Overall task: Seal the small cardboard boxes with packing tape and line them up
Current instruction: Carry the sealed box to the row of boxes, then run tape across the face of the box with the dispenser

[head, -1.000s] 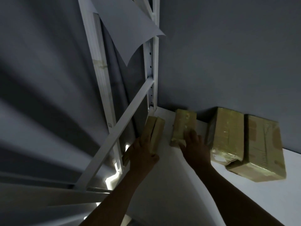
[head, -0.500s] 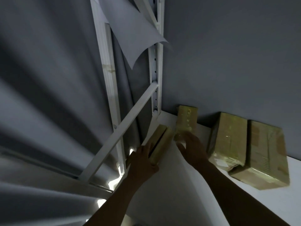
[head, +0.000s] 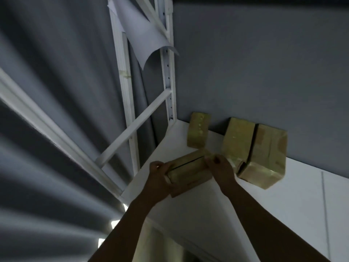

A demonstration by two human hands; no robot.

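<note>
Small tan cardboard box (head: 188,168), glossy with tape, dark seam along the top face, lying crosswise over the left front part of the white shelf board (head: 283,197). Lifted or resting: cannot tell. Left hand (head: 157,175) wrapped round its left end, fingers curled and clamped on the cardboard. Right hand (head: 220,167) at its right end, thumb and fingers closed in a pinch on the corner. Both forearms reaching up from below.

Just beyond the held box, against the grey wall (head: 264,63): narrow tape-wrapped tan box (head: 198,132), apart from the others. Beyond and to the right of the held box: larger tape-wrapped box (head: 238,142) and wider creased box (head: 270,157), side by side and touching, the first just beside the right hand. Beyond and to the left of the held box: white metal rack upright (head: 169,82) with a diagonal white brace (head: 136,127). High above the held box: curled grey paper sheet (head: 147,40) hanging off the rack. Far left of the held box: grey pleated curtain (head: 56,72).
</note>
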